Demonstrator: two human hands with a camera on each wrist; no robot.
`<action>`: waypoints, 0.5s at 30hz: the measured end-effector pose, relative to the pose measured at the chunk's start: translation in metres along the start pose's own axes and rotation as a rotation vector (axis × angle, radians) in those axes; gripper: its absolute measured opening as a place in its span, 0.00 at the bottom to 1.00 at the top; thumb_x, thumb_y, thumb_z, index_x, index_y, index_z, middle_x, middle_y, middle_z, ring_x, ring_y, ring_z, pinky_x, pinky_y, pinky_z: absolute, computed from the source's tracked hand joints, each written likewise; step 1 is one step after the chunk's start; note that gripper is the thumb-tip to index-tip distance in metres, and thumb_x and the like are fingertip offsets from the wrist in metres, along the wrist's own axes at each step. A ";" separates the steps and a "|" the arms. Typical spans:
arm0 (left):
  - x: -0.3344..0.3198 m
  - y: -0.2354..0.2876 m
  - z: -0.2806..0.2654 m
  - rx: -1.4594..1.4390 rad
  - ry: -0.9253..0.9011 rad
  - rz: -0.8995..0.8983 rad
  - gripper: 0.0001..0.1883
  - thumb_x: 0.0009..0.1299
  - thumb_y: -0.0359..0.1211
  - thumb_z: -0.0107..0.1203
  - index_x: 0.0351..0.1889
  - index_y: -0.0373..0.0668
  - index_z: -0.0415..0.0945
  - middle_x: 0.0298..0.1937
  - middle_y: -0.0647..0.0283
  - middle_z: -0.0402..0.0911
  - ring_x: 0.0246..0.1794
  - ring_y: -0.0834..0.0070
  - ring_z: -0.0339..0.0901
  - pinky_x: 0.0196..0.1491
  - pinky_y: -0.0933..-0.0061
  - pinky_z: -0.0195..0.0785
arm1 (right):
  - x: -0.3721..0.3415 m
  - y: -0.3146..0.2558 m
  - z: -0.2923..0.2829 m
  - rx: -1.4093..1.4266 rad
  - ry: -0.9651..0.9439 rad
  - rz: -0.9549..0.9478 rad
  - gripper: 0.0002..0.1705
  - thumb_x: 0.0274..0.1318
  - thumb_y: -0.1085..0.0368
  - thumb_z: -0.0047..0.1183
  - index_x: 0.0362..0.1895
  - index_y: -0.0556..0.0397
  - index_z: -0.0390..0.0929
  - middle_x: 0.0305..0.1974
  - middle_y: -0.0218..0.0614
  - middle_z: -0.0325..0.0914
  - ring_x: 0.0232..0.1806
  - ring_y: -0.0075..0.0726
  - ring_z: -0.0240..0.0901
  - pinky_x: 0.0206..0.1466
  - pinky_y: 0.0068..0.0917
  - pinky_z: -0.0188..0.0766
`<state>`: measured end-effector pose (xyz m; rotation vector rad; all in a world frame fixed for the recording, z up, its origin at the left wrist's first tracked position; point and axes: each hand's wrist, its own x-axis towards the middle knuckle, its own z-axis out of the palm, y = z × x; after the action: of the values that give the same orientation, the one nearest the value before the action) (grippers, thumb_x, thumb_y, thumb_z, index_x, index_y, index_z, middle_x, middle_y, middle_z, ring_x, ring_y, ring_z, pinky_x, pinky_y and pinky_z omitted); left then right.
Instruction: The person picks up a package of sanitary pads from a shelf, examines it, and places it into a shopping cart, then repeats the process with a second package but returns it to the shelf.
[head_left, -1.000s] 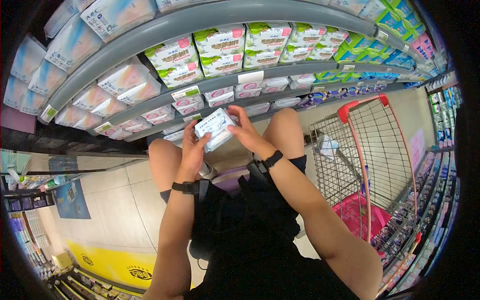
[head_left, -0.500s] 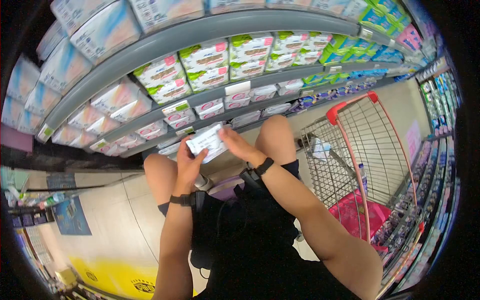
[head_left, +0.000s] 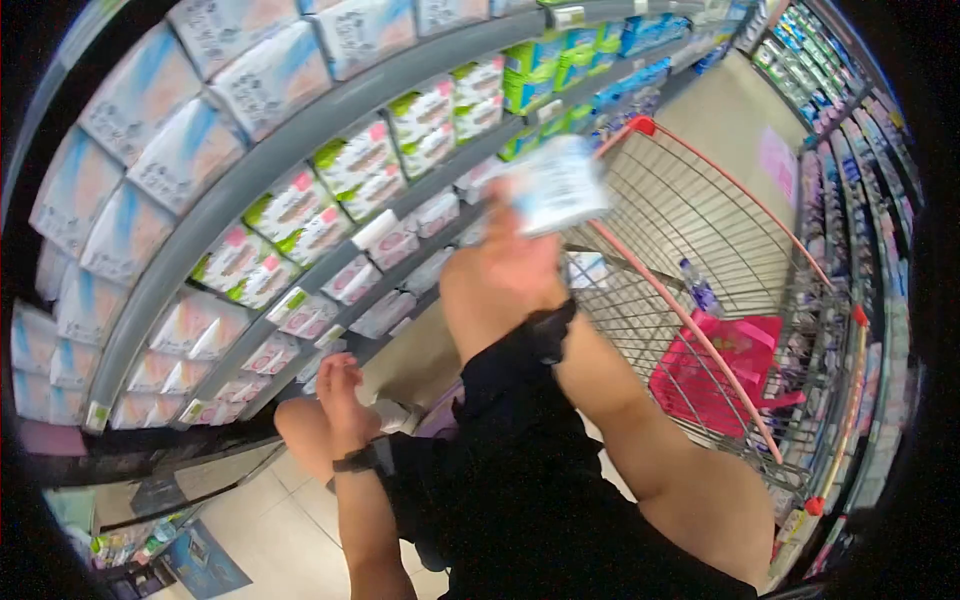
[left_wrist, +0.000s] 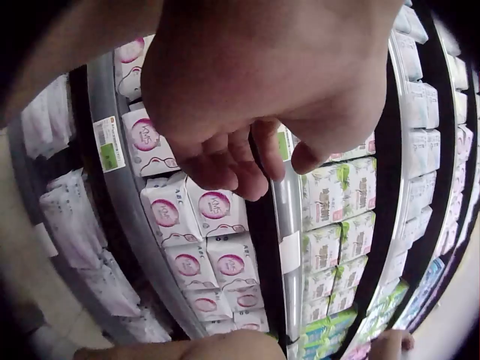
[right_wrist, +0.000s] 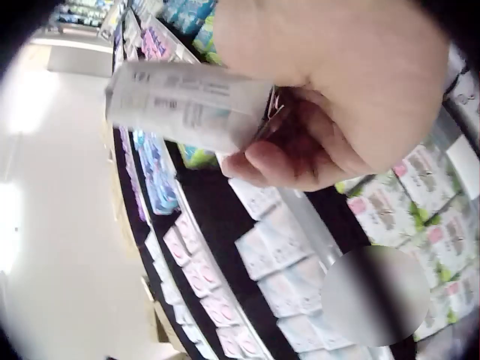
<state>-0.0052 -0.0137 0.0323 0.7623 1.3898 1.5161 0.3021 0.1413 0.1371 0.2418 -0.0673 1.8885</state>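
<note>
In the head view a white package (head_left: 563, 186), blurred, is held up by my right hand (head_left: 520, 250) in front of the shelf, near the top edge of the cart. The right wrist view shows the same package (right_wrist: 191, 103) gripped at one end, with the fingers of my right hand (right_wrist: 330, 90) curled round it. My left hand (head_left: 345, 400) is above my left knee, holding nothing, its fingers loosely bent. In the left wrist view those fingers hang from my left hand (left_wrist: 262, 90) in front of the shelved packs (left_wrist: 215, 206).
A wire shopping cart (head_left: 720, 230) stands at the right, with a pink bag (head_left: 715, 375) and a bottle (head_left: 700, 288) in it. Curved shelves (head_left: 290, 130) with rows of packs run along the front. More shelving (head_left: 850, 230) lies beyond the cart.
My left hand has let go of the white package. My right hand has carried it up and right toward the cart, and the view has turned right.
</note>
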 end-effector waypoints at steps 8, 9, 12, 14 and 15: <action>0.012 -0.015 0.004 -0.148 -0.024 0.028 0.08 0.76 0.36 0.53 0.39 0.42 0.74 0.35 0.65 0.76 0.29 0.80 0.70 0.33 0.78 0.62 | -0.010 -0.071 0.039 0.386 -0.147 -0.189 0.17 0.74 0.64 0.36 0.56 0.65 0.65 0.23 0.29 0.67 0.19 0.20 0.59 0.22 0.16 0.57; 0.010 -0.015 0.007 -0.142 -0.022 0.029 0.08 0.76 0.36 0.53 0.39 0.42 0.74 0.34 0.65 0.76 0.29 0.80 0.70 0.33 0.78 0.62 | -0.012 -0.076 0.037 0.416 -0.112 -0.198 0.19 0.75 0.61 0.35 0.56 0.65 0.66 0.24 0.29 0.67 0.20 0.21 0.60 0.23 0.16 0.58; 0.009 -0.018 0.011 -0.114 -0.022 0.012 0.08 0.76 0.36 0.54 0.39 0.42 0.74 0.33 0.66 0.76 0.28 0.80 0.70 0.32 0.78 0.62 | -0.014 -0.082 0.037 0.453 -0.046 -0.218 0.27 0.75 0.50 0.32 0.53 0.64 0.68 0.25 0.28 0.69 0.21 0.23 0.62 0.25 0.18 0.60; 0.010 -0.021 0.009 -0.105 -0.033 -0.007 0.08 0.76 0.36 0.55 0.39 0.42 0.74 0.32 0.66 0.76 0.28 0.80 0.70 0.32 0.78 0.62 | -0.014 -0.077 0.041 0.397 -0.057 -0.229 0.35 0.74 0.39 0.30 0.51 0.62 0.70 0.25 0.27 0.69 0.23 0.24 0.63 0.26 0.19 0.62; 0.010 -0.021 0.009 -0.105 -0.034 -0.033 0.07 0.75 0.35 0.55 0.39 0.42 0.74 0.32 0.66 0.76 0.29 0.80 0.71 0.32 0.78 0.63 | -0.014 -0.072 0.046 0.259 -0.024 -0.281 0.45 0.67 0.27 0.25 0.48 0.59 0.73 0.25 0.25 0.68 0.23 0.25 0.63 0.27 0.23 0.61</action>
<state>0.0028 -0.0018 0.0121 0.6935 1.2808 1.5308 0.3802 0.1444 0.1741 0.4275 0.1879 1.6115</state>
